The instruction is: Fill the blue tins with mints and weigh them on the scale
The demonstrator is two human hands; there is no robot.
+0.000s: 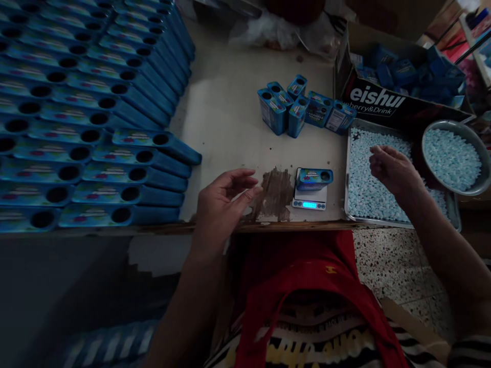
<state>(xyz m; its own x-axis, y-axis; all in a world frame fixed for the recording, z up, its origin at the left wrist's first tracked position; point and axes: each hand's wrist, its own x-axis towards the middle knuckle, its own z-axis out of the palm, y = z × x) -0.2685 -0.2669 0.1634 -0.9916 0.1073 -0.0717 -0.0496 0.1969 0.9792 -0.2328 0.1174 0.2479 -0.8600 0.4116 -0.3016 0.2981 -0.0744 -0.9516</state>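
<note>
My left hand [229, 197] hovers near the table's front edge, thumb and fingers apart with nothing between them. To its right, a small blue tin [314, 178] with a round dark hole in its top rests on a digital scale [310, 203] whose display glows blue; the digits are too small to read. Over a metal tray [347, 174] of pale blue candies [362, 189], my right hand [395, 169] has its fingertips pinched together. Whatever they may hold is hidden. Several similar blue tins [296, 110] stand in a loose group behind the scale.
Rows of blue tins [130, 174] with holes in their tops cover the left side. A round metal bowl [485, 186] of candies stands at the right, beside the tray. Behind it, a cardboard box [402, 105] holds more blue tins. Clear plastic bags [264, 33] lie at the back.
</note>
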